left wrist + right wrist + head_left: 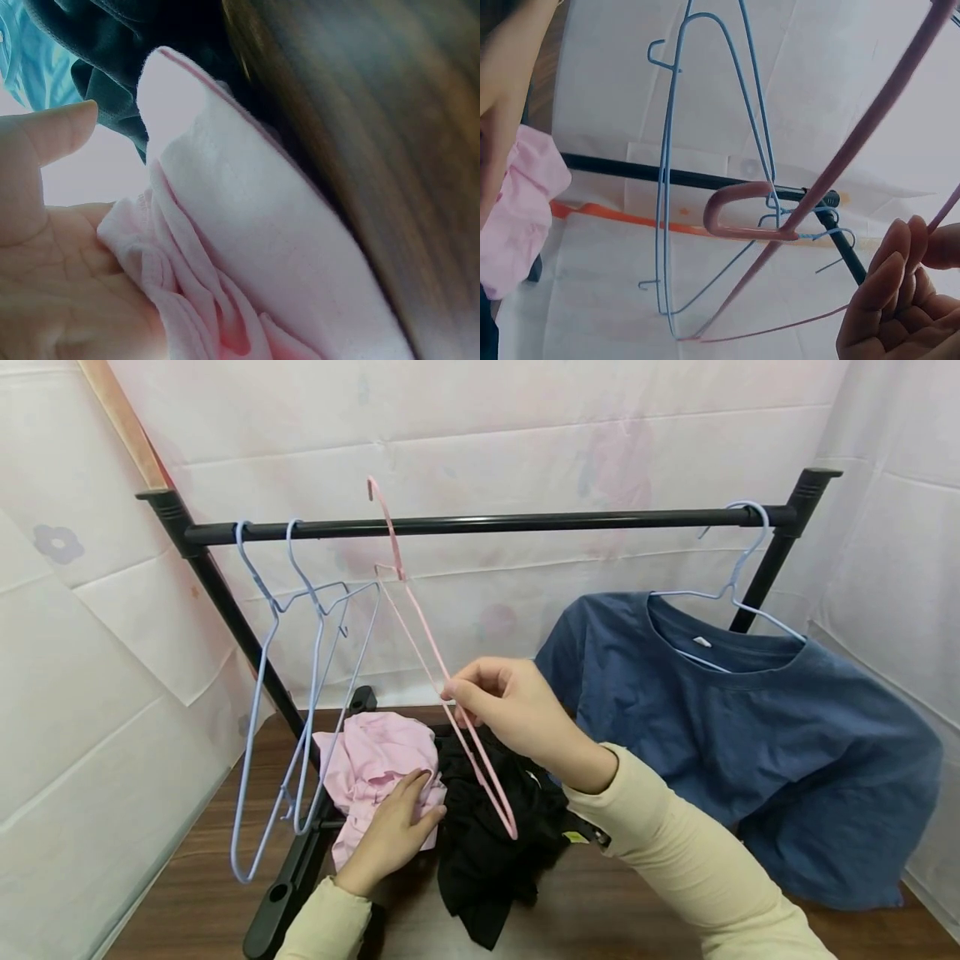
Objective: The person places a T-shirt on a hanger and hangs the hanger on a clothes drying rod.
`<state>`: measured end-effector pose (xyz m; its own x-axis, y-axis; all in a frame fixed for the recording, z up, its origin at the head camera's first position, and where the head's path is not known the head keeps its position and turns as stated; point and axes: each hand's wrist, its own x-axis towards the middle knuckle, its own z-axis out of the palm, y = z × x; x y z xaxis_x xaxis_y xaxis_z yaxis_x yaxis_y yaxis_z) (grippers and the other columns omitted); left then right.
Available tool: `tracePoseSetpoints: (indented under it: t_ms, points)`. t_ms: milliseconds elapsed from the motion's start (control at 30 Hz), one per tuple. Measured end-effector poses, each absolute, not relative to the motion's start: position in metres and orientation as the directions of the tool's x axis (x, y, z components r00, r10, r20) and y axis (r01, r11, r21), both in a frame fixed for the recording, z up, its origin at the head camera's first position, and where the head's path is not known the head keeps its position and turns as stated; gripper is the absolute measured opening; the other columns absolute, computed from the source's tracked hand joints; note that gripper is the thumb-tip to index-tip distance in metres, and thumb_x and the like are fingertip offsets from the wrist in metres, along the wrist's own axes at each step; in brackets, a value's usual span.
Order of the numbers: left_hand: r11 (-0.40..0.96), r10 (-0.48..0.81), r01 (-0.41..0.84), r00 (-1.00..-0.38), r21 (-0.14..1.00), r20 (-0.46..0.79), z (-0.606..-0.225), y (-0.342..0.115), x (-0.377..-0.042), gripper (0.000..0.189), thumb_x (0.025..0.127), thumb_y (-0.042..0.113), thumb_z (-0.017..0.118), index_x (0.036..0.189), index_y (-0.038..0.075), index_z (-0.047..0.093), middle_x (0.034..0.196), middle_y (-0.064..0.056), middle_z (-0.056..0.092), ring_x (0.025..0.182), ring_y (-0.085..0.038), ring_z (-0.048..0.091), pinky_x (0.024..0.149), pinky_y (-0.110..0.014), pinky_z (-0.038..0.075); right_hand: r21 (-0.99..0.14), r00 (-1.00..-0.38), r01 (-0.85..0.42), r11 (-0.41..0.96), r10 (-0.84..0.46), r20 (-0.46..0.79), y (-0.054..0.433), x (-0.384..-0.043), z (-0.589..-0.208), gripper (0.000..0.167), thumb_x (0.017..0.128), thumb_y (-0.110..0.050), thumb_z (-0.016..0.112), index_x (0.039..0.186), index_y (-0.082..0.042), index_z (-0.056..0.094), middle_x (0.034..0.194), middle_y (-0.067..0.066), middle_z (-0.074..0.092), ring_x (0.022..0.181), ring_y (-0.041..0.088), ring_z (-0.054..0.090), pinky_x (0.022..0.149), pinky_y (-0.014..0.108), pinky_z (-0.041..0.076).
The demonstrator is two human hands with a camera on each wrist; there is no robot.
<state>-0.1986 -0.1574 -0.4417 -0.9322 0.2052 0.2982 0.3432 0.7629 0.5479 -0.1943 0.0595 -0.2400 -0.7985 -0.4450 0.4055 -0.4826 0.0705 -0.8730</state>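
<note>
My right hand (502,702) pinches a pink hanger (420,618) between thumb and fingers, along one of its wires. The hanger is turned nearly edge-on, and its hook overlaps the black rail in the head view. In the right wrist view, the right hand (904,300) shows at the lower right beside the pink wire. My left hand (397,835) rests on a crumpled pink garment (382,735) with its fingers stretched out. The left wrist view shows its palm (75,277) against the folds of the pink cloth (247,195), which hides most of the fingers.
Two blue hangers (255,760) hang at the left end of the black rail (525,522). A blue T-shirt (675,718) hangs on another blue hanger (738,568) at the right end. Crumpled black clothing (487,860) lies beside the pink garment on the wooden table (600,910).
</note>
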Motion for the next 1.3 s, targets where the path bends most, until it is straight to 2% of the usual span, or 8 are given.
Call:
tracePoseSetpoints:
  t_ms: [133, 267, 467, 700, 900, 1300]
  points:
    - [0.762, 0.198, 0.327, -0.94, 0.559, 0.279, -0.442, -0.158, -0.198, 0.058, 0.093, 0.027, 0.066, 0.14, -0.004, 0.049, 0.148, -0.022, 0.044, 0.134, -0.041, 0.045, 0.109, -0.057, 0.036, -0.862, -0.796, -0.498, 0.098, -0.446, 0.409, 0.072, -0.194, -0.242, 0.019, 0.099, -0.013, 0.058, 0.098, 0.001, 0.07, 0.078, 0.016, 0.066, 0.067, 0.019, 0.062, 0.066, 0.031, 0.054]
    - [0.762, 0.197, 0.314, -0.945, 0.567, 0.26, -0.442, -0.159, -0.199, 0.059, 0.093, 0.027, 0.065, 0.141, -0.003, 0.048, 0.15, -0.021, 0.043, 0.136, -0.041, 0.044, 0.11, -0.057, 0.035, -0.846, -0.801, -0.515, 0.142, -0.432, 0.415, 0.086, -0.192, -0.241, 0.018, 0.099, -0.015, 0.059, 0.094, -0.003, 0.071, 0.071, 0.007, 0.062, 0.062, 0.019, 0.057, 0.057, 0.027, 0.048]
    - [0.759, 0.199, 0.305, -0.95, 0.576, 0.242, -0.441, -0.158, -0.2, 0.059, 0.094, 0.028, 0.064, 0.142, -0.003, 0.047, 0.151, -0.021, 0.042, 0.136, -0.041, 0.043, 0.111, -0.058, 0.034, -0.838, -0.826, -0.508, 0.2, -0.387, 0.409, 0.11, -0.188, -0.244, 0.016, 0.098, -0.017, 0.06, 0.091, -0.007, 0.07, 0.068, 0.007, 0.059, 0.053, 0.02, 0.049, 0.046, 0.027, 0.041]
    - [0.76, 0.198, 0.305, -0.95, 0.574, 0.243, -0.441, -0.158, -0.2, 0.059, 0.094, 0.027, 0.064, 0.141, -0.004, 0.047, 0.15, -0.022, 0.042, 0.136, -0.041, 0.044, 0.111, -0.057, 0.034, -0.81, -0.849, -0.507, 0.294, -0.332, 0.411, 0.135, -0.191, -0.253, 0.017, 0.098, -0.019, 0.062, 0.088, -0.007, 0.068, 0.07, 0.006, 0.059, 0.054, 0.014, 0.05, 0.046, 0.027, 0.042]
    - [0.761, 0.194, 0.305, -0.949, 0.573, 0.248, -0.441, -0.158, -0.199, 0.059, 0.094, 0.027, 0.065, 0.141, -0.003, 0.047, 0.15, -0.022, 0.042, 0.136, -0.041, 0.044, 0.112, -0.057, 0.034, -0.78, -0.846, -0.524, 0.341, -0.315, 0.43, 0.155, -0.194, -0.262, 0.016, 0.098, -0.021, 0.061, 0.091, -0.009, 0.069, 0.071, 0.006, 0.06, 0.047, 0.016, 0.043, 0.04, 0.029, 0.037]
    - [0.76, 0.188, 0.295, -0.953, 0.58, 0.239, -0.44, -0.158, -0.198, 0.059, 0.094, 0.027, 0.064, 0.141, -0.003, 0.047, 0.151, -0.021, 0.041, 0.137, -0.041, 0.043, 0.112, -0.057, 0.033, -0.684, -0.804, -0.595, 0.422, -0.29, 0.52, 0.178, -0.191, -0.269, 0.014, 0.098, -0.014, 0.06, 0.089, -0.008, 0.07, 0.073, -0.001, 0.062, 0.064, 0.009, 0.057, 0.055, 0.023, 0.047]
